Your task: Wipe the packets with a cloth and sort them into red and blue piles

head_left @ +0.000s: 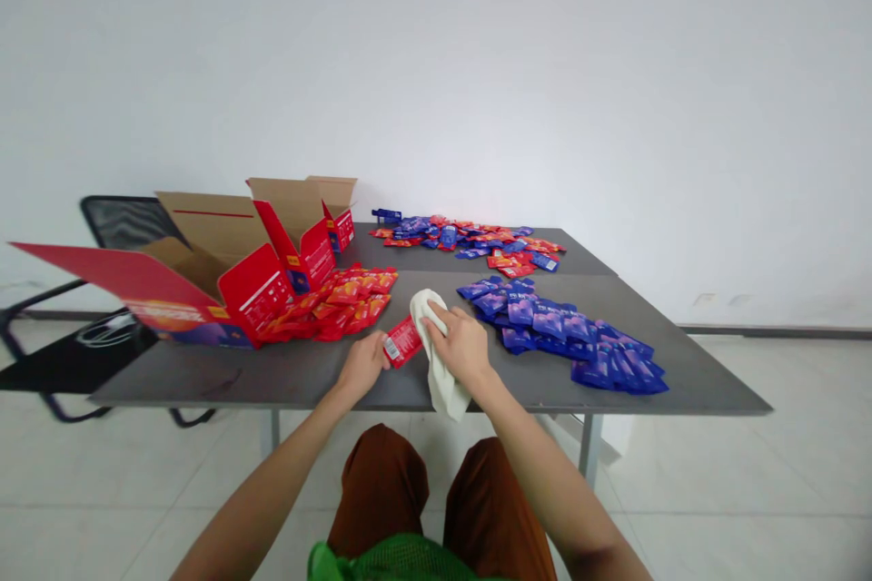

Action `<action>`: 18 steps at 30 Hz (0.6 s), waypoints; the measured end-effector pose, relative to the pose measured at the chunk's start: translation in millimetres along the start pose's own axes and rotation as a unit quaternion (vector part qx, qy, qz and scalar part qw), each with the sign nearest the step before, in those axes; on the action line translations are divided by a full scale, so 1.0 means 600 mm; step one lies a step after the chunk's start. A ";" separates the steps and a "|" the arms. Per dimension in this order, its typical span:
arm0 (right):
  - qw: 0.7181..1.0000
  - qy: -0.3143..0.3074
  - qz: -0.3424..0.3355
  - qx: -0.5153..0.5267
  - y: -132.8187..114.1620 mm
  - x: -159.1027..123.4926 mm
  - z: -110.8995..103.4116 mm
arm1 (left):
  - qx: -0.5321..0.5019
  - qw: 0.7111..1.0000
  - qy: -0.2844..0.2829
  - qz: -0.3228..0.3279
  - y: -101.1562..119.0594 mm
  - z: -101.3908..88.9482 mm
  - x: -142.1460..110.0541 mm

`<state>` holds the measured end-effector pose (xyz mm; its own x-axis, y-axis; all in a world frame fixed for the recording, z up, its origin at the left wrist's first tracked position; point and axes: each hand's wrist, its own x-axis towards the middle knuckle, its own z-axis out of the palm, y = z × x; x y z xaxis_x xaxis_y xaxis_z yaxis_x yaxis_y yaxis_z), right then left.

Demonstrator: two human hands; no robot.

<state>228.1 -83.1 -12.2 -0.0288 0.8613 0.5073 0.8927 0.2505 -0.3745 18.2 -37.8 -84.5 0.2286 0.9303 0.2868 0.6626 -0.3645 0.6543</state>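
Note:
My left hand pinches the lower left corner of a red packet, whose printed side with a white barcode label faces up. In my right hand is a white cloth, pressed against the packet's right end and hiding that part. The cloth's lower end hangs at the table's front edge. Left of the packet lies a pile of red and orange packets. On the right, overlapping rows of blue-purple packets spread toward the front.
Open red cardboard boxes stand along the left side of the dark grey table. Toward the back is a mixed heap of red and blue packets, near a small blue box. A black chair stands at the left.

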 end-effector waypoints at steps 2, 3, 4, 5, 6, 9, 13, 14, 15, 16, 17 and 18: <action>1.000 0.008 -0.013 0.008 -0.004 0.002 0.004 | -0.011 1.000 -0.003 -0.008 -0.002 0.000 0.001; 1.000 0.015 -0.017 0.013 -0.003 0.002 0.005 | -0.009 1.000 0.001 -0.012 -0.002 0.000 0.001; 0.999 0.026 -0.017 0.017 -0.002 0.003 0.005 | -0.006 1.000 0.008 -0.019 -0.001 0.001 0.001; 0.999 0.043 -0.013 0.021 0.000 0.002 0.004 | -0.004 0.999 0.019 -0.030 0.001 0.001 0.002; 0.998 0.060 -0.008 0.023 0.000 0.001 0.004 | 0.001 0.999 0.030 -0.046 0.004 0.001 0.003; 0.998 0.053 -0.033 0.013 -0.007 -0.008 0.011 | 0.027 0.993 0.038 -0.108 0.012 -0.003 0.011; 0.987 -0.121 -0.099 -0.031 -0.032 -0.021 0.048 | 0.060 0.983 -0.069 -0.157 0.011 -0.012 0.034; 0.981 -0.161 -0.099 -0.038 -0.037 -0.023 0.059 | 0.061 0.980 -0.100 -0.162 0.008 -0.015 0.041; 0.976 -0.190 -0.094 -0.044 -0.040 -0.023 0.071 | 0.060 0.976 -0.127 -0.166 0.006 -0.017 0.049; 0.973 -0.207 -0.087 -0.049 -0.042 -0.021 0.081 | 0.059 0.973 -0.149 -0.168 0.003 -0.020 0.057; 0.972 -0.216 -0.077 -0.054 -0.041 -0.017 0.090 | 0.061 0.969 -0.168 -0.170 0.002 -0.022 0.065; 0.972 -0.217 -0.068 -0.060 -0.040 -0.013 0.096 | 0.064 0.966 -0.183 -0.169 0.002 -0.025 0.072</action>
<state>180.9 -70.0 -52.0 -0.3136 0.9360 0.1602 0.9128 0.3436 -0.2209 18.1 1.2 -61.2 0.2059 0.9557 -0.2103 0.8214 -0.0520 0.5680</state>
